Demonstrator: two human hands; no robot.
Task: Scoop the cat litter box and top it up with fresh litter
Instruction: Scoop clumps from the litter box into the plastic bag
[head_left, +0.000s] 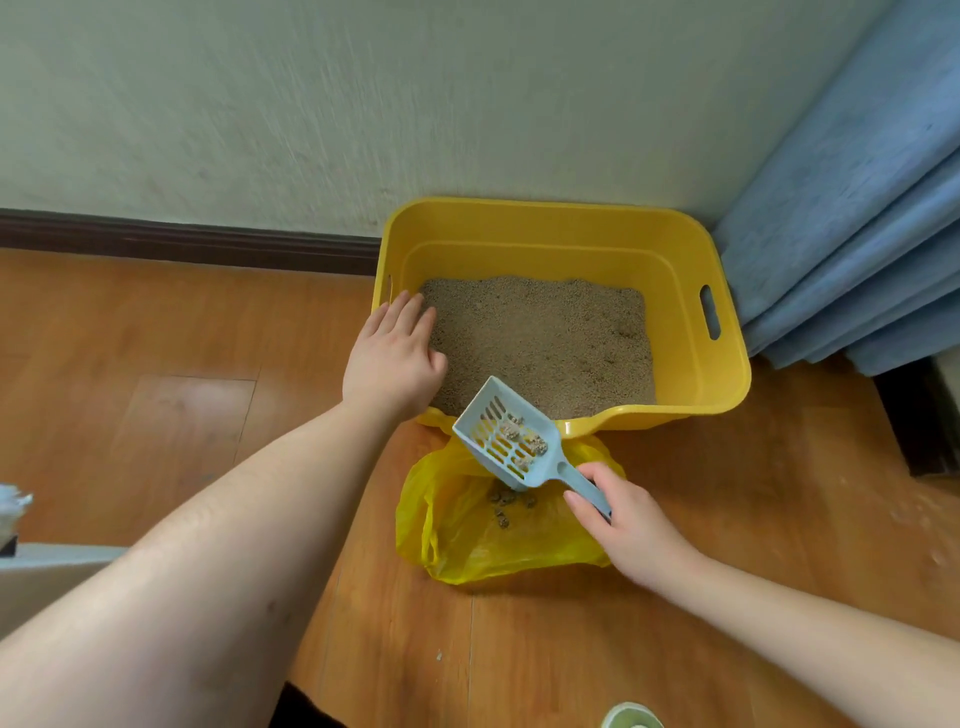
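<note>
- One yellow litter box sits on the wooden floor against a pale wall, in the corner beside blue curtains.
- One bed of tan litter fills the bottom of the box; it looks fine and grainy.
- One pale blue scoop is held just in front of the box's near edge, above the bag.
- A few small clumps, about three or four, lie on the scoop's slotted base.
- One yellow plastic bag lies open on the floor, touching the near side of the box, with several dark clumps inside; the exact number is hard to tell.
- Two bare hands are in view, well apart from each other.
- The left hand reaches forward with the arm extended; its fingers are straight and rest on the left rim of the box, palm down.
- The right hand comes in from the lower right; its fingers and thumb are wrapped around the scoop's handle, and the scoop's blade tilts up and away to the left.
- The box is smooth, glossy plastic, rectangular with rounded corners, a lowered near lip and a slot handle in its right wall.
- The scoop is rigid plastic with raised sides and rows of long slots.
- The bag is thin, crinkled and translucent.
- The floor is orange-brown plank with a slight sheen, and a dark skirting board runs along the wall.
</note>
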